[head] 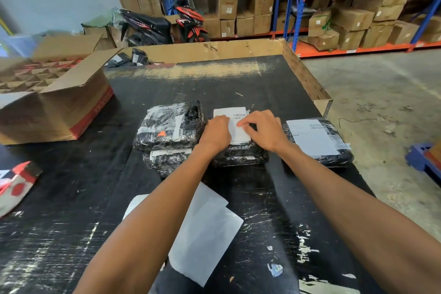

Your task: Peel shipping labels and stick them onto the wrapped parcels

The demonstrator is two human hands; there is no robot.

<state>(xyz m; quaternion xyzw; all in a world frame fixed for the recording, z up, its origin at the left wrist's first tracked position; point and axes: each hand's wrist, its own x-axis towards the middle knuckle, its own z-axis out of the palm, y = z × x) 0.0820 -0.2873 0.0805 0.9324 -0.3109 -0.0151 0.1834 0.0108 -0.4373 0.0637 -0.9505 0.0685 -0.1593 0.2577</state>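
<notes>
Head view: both hands work on the middle parcel (238,154) of three on the black table (274,83).
Label: white label (235,118) lies on top of the middle parcel, barcode end away from the person.
Left hand: left hand (217,132) rests on the label's left edge; fingers curled down onto it, pressed together as far as can be seen.
Right hand: right hand (263,130) sits on the label's right side; fingertips bent onto the paper, pinching or pressing cannot be told.
Step judged: smoothing the label onto the wrap.
Method advised: press from the centre outward to both edges, rub corners flat, keep the barcode free of creases over the wrinkled film.
Right parcel: right parcel (319,143) already bears a label.
Left stack: left stack (169,131) of two parcels shows no full label yet.
Backing sheets: backing sheets (205,234) lie near the table's front edge, between the forearms.
Risk: film folds may lift an edge.
</notes>
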